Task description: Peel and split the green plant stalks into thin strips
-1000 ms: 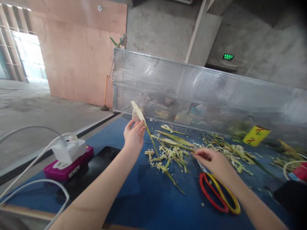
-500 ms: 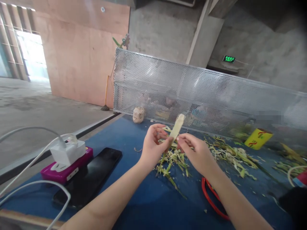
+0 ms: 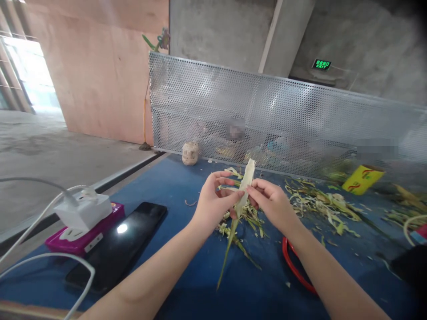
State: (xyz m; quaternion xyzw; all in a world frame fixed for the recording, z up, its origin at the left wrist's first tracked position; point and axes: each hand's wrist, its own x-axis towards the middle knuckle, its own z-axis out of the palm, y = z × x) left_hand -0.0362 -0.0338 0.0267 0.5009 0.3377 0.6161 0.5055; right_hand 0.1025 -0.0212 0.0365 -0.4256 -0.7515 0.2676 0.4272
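Both hands meet over the blue table (image 3: 200, 280), gripping one pale, flat strip of plant leaf (image 3: 247, 177), perhaps a husk. It stands upright, and its thin green tail hangs down toward me. My left hand (image 3: 215, 198) pinches it from the left between thumb and finger, other fingers curled loosely. From the right, my right hand (image 3: 268, 198) pinches its edge with thumb and fingertips. Beneath the hands lies a pile of shredded green and cream scraps (image 3: 255, 218). Under my right forearm a red curved handle or loop (image 3: 295, 266) partly shows.
At left are a black phone (image 3: 133, 240), a purple power strip (image 3: 71, 242) and a white charger (image 3: 83, 209) with cables. A tape-wrapped roll (image 3: 190, 154) stands before the perforated metal screen (image 3: 207, 98). More scraps (image 3: 330, 209) and a yellow tube (image 3: 362, 180) lie right.
The strip's long green tail now hangs in view below my hands. My right hand has shifted slightly up along the strip. The camera view has moved a little.
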